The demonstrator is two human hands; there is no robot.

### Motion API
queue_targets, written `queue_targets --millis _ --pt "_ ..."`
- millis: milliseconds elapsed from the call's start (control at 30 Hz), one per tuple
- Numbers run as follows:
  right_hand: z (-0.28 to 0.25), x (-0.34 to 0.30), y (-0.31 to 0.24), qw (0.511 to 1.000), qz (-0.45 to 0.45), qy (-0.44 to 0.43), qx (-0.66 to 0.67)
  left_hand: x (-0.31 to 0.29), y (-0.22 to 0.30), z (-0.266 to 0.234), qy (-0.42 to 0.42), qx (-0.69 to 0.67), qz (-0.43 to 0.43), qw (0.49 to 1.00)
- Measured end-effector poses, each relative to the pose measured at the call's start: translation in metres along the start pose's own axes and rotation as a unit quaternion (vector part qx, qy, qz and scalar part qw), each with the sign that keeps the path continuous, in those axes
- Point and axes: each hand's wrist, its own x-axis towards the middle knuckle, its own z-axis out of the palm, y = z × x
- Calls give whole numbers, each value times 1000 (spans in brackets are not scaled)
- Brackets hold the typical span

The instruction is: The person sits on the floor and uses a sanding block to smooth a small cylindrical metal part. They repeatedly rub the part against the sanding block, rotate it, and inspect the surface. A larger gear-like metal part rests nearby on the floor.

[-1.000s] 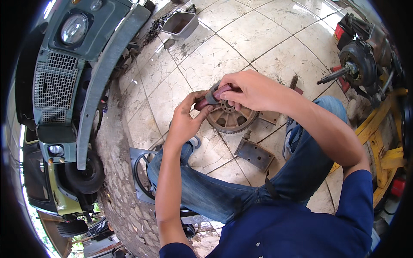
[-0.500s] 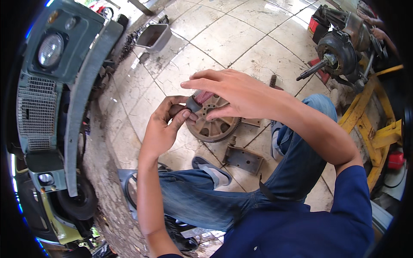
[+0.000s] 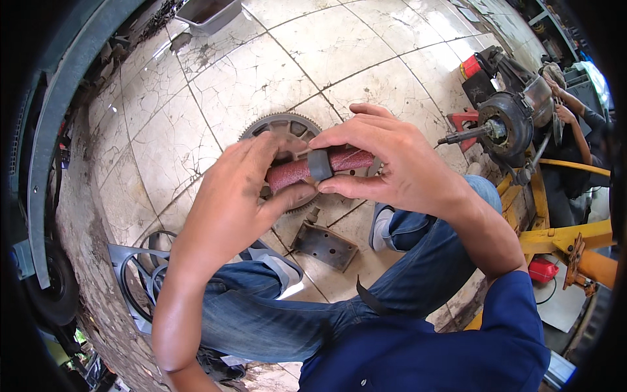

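Observation:
A reddish roll that looks like sandpaper (image 3: 287, 175) lies sideways between my hands, with a dark grey ring (image 3: 320, 164) around its middle. My left hand (image 3: 225, 186) is closed on the roll's left part, thumb below. From the other side, the fingers and thumb of my right hand (image 3: 408, 160) pinch the roll next to the ring. Beneath them on the floor rests a toothed metal flywheel (image 3: 282, 119), partly hidden by my hands. A rusty metal bracket (image 3: 324, 246) with holes sits nearer to me, between my feet.
A grey tub (image 3: 212, 18) stands at the far left, near a vehicle's bumper (image 3: 49, 124). At right are an axle hub assembly (image 3: 503, 130), a yellow metal frame (image 3: 555, 238) and another person's hands (image 3: 565, 101). A tree trunk (image 3: 98, 281) is at my left.
My right hand, spread above the roll before, has closed onto it. The roll has turned from slanting to nearly level, and my left hand has shifted onto its left part. The view has moved.

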Motion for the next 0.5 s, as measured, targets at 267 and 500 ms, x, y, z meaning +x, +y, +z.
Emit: queue_targets --millis 267,500 --pt "-2 0 -8 999 46 -8 24 0 -3 -3 0 76 77 994" --pt "2 -2 -10 1000 18 -2 -5 -4 -13 -5 -21 -50 -3 999"
